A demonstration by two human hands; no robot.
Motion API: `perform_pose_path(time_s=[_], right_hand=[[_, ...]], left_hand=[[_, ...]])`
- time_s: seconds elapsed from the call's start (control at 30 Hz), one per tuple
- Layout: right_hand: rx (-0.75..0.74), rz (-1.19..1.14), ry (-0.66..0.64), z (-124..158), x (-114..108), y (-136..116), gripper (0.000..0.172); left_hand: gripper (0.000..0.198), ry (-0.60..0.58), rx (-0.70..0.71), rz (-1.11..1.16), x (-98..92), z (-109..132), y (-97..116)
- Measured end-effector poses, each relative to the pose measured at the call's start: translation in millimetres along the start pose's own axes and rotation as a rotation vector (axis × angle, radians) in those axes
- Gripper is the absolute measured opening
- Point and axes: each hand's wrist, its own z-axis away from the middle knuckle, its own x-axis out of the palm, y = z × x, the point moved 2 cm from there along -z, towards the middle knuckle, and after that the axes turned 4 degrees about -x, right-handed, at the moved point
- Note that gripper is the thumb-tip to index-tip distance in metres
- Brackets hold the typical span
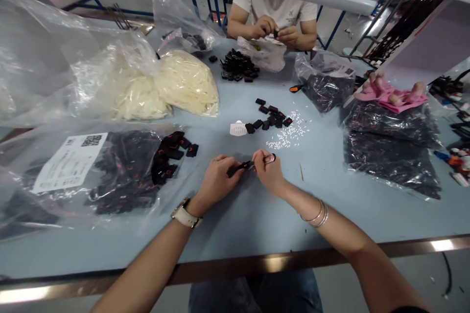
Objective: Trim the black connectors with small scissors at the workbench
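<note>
My left hand (221,176), with a white-strapped watch at the wrist, pinches a small black plastic part (234,170) over the table. Close beside it, my right hand (268,171) is closed around a slim dark tool (270,158) with a shiny end; its exact kind is unclear. The tool's other end meets the black part, and fingers hide the contact. Just beyond my hands lie loose black plastic parts (273,118), many tiny white slivers (284,138) and a small white card (238,129).
Bags of black parts lie at left (121,171) and right (392,156), pink gloves (396,95) on the right one. Bags of cream pieces (187,83) stand back left. Across the table (242,230), a co-worker's hands (277,32) hold a small dark piece behind a black pile (238,64).
</note>
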Motion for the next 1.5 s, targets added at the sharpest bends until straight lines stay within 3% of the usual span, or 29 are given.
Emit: perform_pose_path(time_s=[0.23,0.33,0.6,0.8,0.97,1.13,1.23,1.33,1.4,1.5], right_hand=[[0.043,-0.243,0.096,3,0,4,0.051],[0.065,-0.299,0.08,3,1,6,0.054],[-0.033,-0.123,-0.031,4,1,6,0.045],[-0.013,-0.151,0.038,5,1,8,0.044],[0.029,-0.178,0.011,0,2,8,0.045],[0.163,-0.449,0.179,-8,-4,10,0.051],[0.217,-0.555,0.254,-11,-5,13,0.051],[0.23,-0.569,0.234,-11,-5,15,0.052],[0.235,-0.567,0.225,-12,-4,15,0.053],[0.22,-0.555,0.209,-12,-4,15,0.053]], left_hand=[[0.008,-0.007,-0.026,-0.011,0.1,0,-2],[0.009,0.003,-0.009,0.011,0.2,0,-3],[0.009,0.001,-0.013,0.046,0.1,1,-3],[0.01,-0.011,-0.014,0.038,0.0,1,-3],[0.008,-0.003,-0.013,0.043,-0.5,1,-3],[0.007,0.036,-0.063,0.138,1.5,2,0],[0.017,0.151,-0.228,0.451,-1.3,1,-7],[0.034,0.452,-0.438,0.94,-9.8,0,-22],[0.042,0.644,-0.49,1.107,-15.6,0,-30],[0.043,0.693,-0.51,1.183,-17.3,-1,-31]])
